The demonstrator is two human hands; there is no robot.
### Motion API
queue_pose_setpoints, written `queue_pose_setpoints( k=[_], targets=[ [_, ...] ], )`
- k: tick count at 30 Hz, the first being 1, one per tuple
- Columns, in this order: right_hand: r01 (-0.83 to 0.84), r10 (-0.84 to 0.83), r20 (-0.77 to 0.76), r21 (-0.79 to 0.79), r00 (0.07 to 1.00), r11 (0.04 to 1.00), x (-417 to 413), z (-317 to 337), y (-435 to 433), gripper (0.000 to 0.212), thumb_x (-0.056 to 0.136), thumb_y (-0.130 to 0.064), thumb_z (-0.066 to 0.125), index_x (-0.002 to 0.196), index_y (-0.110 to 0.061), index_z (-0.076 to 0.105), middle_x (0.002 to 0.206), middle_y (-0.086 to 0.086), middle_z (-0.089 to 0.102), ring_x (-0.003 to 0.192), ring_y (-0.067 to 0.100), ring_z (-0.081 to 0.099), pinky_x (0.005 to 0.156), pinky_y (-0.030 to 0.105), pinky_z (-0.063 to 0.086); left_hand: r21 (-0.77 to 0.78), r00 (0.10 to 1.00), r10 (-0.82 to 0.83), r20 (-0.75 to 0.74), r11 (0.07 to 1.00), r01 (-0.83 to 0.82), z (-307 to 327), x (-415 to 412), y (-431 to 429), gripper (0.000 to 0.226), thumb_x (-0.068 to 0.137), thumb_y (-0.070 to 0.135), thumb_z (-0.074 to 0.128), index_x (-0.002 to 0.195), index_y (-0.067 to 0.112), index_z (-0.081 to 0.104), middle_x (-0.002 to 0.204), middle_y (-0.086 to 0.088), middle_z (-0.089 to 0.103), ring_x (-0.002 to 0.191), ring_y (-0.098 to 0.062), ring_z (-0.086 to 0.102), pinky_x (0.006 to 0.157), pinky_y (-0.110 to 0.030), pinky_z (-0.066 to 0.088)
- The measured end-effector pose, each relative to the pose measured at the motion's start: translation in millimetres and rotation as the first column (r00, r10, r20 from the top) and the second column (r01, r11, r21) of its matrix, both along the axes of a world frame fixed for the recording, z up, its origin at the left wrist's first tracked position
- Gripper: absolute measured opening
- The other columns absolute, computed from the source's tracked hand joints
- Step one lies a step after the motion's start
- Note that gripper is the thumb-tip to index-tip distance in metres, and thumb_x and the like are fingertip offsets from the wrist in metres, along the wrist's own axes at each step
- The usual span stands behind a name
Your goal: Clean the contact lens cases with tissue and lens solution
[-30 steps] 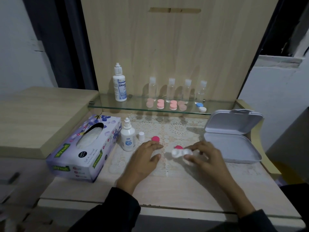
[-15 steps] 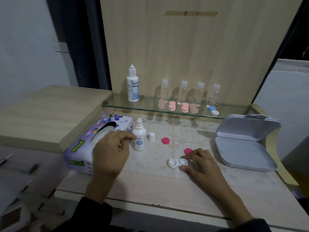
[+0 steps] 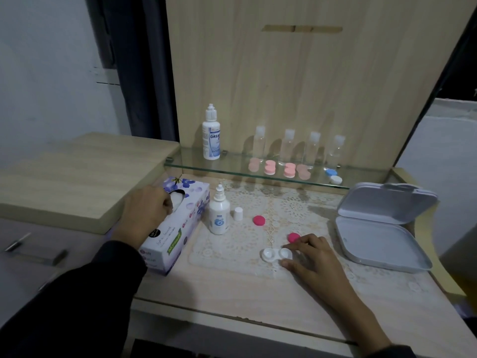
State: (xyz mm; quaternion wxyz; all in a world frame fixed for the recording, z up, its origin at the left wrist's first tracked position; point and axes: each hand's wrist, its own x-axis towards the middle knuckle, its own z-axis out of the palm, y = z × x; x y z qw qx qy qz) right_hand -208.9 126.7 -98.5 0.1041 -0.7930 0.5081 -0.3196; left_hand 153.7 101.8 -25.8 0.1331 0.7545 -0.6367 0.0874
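One lens case (image 3: 276, 255) | held in right grip (image 3: 316, 259) | left grip (image 3: 147, 210) pinching tissue (image 3: 177, 202)

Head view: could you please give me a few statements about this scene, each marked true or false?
1. The left hand pinches tissue at the opening of the tissue box. True.
2. The small solution bottle stands upright and uncapped, with its white cap beside it. True.
3. The right hand holds the small solution bottle. False: its fingers hold the white lens case.
4. Both pink caps are screwed onto the white lens case. False: they lie off it on the lace mat.
5. The grey box is closed. False: its lid is up.
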Motion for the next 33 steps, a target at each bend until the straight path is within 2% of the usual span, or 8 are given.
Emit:
queue_pose_setpoints(
  k=[5, 10, 15, 16, 19, 22, 25, 33],
  targets=[
    [-0.002, 0.002, -0.010, -0.005, 1.000, 1.000, -0.7, -1.3, -1.7, 0.041, 0.075, -0.056, 0.059, 0.106, -0.032, 0.068, 0.100, -0.020, 0.051, 0.097, 0.004, 0.044, 0.078, 0.014, 0.034, -0.112, 0.967, 0.021, -0.256, 0.992, -0.051, 9.7, -1.9, 13.4, 0.013, 0.081, 0.019, 0.061, 0.079, 0.028, 0.070, 0.083, -0.004, 0.068, 0.078, -0.030, 0.062, 0.070, -0.035, 0.051],
    [-0.003, 0.003, -0.010, -0.014, 1.000, 1.000, -1.0, -3.1, -3.5, 0.043, 0.075, -0.059, 0.056, 0.105, -0.031, 0.069, 0.099, -0.018, 0.052, 0.096, 0.005, 0.045, 0.078, 0.024, 0.039, -0.477, 0.951, -0.008, -0.308, 0.867, -0.147, 22.5, -19.2, 30.1, 0.014, 0.094, 0.033, 0.048, 0.099, 0.023, 0.055, 0.084, -0.008, 0.062, 0.077, -0.036, 0.058, 0.068, -0.038, 0.042],
    [-0.001, 0.000, -0.025, -0.013, 1.000, 1.000, -0.4, -2.3, -2.4, 0.049, 0.074, -0.065, 0.049, 0.105, -0.032, 0.068, 0.098, -0.017, 0.053, 0.094, 0.005, 0.045, 0.075, 0.020, 0.038, -0.706, 0.858, -0.335, -0.389, 0.706, -0.044, 19.6, -71.2, 52.8, 0.015, 0.096, 0.030, 0.043, 0.104, 0.019, 0.050, 0.078, -0.003, 0.064, 0.071, -0.030, 0.059, 0.060, -0.034, 0.040],
    [0.002, -0.003, -0.028, -0.013, 1.000, 1.000, -0.2, -2.3, -2.1, 0.048, 0.075, -0.064, 0.050, 0.105, -0.031, 0.068, 0.098, -0.016, 0.053, 0.094, 0.005, 0.045, 0.074, 0.019, 0.037, -0.699, 0.821, -0.412, -0.394, 0.715, 0.023, 13.9, -84.7, 55.4, 0.011, 0.096, 0.028, 0.044, 0.103, 0.022, 0.049, 0.081, 0.002, 0.061, 0.073, -0.020, 0.058, 0.064, -0.032, 0.044],
    [0.010, -0.011, -0.022, -0.015, 1.000, 1.000, 0.8, -1.4, -1.8, 0.044, 0.075, -0.059, 0.055, 0.105, -0.030, 0.069, 0.098, -0.016, 0.053, 0.095, 0.006, 0.045, 0.074, 0.019, 0.037, -0.604, 0.739, -0.583, -0.339, 0.736, 0.304, -9.3, -124.0, 54.9, 0.010, 0.097, 0.020, 0.046, 0.104, 0.024, 0.052, 0.091, 0.011, 0.058, 0.082, 0.004, 0.053, 0.075, -0.004, 0.040],
    [0.007, -0.008, -0.025, -0.010, 1.000, 1.000, 0.5, -1.6, -1.9, 0.050, 0.074, -0.064, 0.049, 0.105, -0.029, 0.069, 0.099, -0.016, 0.053, 0.095, 0.006, 0.044, 0.075, 0.022, 0.038, -0.452, 0.714, -0.677, -0.179, 0.701, 0.552, -41.0, -149.9, 45.8, 0.017, 0.095, 0.018, 0.042, 0.104, 0.022, 0.055, 0.101, 0.005, 0.061, 0.087, -0.001, 0.057, 0.077, -0.020, 0.050],
    [0.013, -0.014, -0.050, -0.010, 0.999, 1.000, 0.4, -2.6, -2.4, 0.053, 0.074, -0.065, 0.046, 0.102, -0.026, 0.068, 0.098, -0.014, 0.052, 0.092, 0.007, 0.043, 0.073, 0.023, 0.037, -0.337, 0.713, -0.689, -0.129, 0.707, 0.622, -62.8, -158.3, 39.3, 0.016, 0.093, 0.024, 0.046, 0.101, 0.026, 0.060, 0.096, 0.010, 0.062, 0.088, -0.008, 0.058, 0.066, -0.032, 0.053],
    [-0.003, -0.001, -0.073, -0.051, 0.997, 0.999, -0.5, -4.3, -3.6, 0.043, 0.077, -0.061, 0.049, 0.088, -0.023, 0.067, 0.089, -0.010, 0.049, 0.085, 0.010, 0.041, 0.067, 0.025, 0.032, -0.304, 0.679, -0.733, -0.041, 0.657, 0.690, -63.6, -158.3, 44.5, 0.016, 0.081, 0.030, 0.064, 0.096, 0.025, 0.067, 0.091, 0.010, 0.065, 0.088, -0.001, 0.051, 0.073, -0.012, 0.038]
  ],
)
